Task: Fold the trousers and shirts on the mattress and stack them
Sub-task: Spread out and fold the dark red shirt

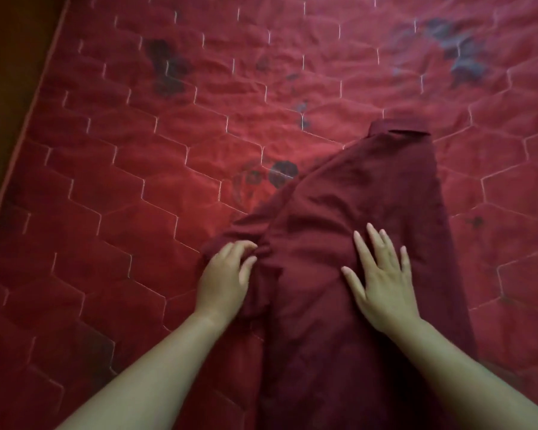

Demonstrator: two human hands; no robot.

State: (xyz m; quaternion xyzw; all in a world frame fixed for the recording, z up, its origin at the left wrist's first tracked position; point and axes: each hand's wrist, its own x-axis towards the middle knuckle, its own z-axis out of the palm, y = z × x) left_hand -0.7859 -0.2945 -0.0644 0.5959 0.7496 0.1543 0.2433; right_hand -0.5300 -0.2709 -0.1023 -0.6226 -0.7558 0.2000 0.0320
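Note:
A dark maroon shirt [357, 193] lies lengthwise on the red quilted mattress [131, 169], its collar at the far end and its hem near me. My left hand [224, 274] pinches a bunched fold of the shirt's left edge between thumb and fingers. Flat on the cloth, fingers spread, my right hand [382, 274] presses down on the shirt's middle. The shirt's left side looks folded inward. No trousers or other garments show in this view.
The mattress has white hexagon stitching and dark flower prints. Its piped left edge [22, 135] runs diagonally, with dark floor [3, 57] beyond it. Bare mattress spreads to the left of the shirt and beyond it.

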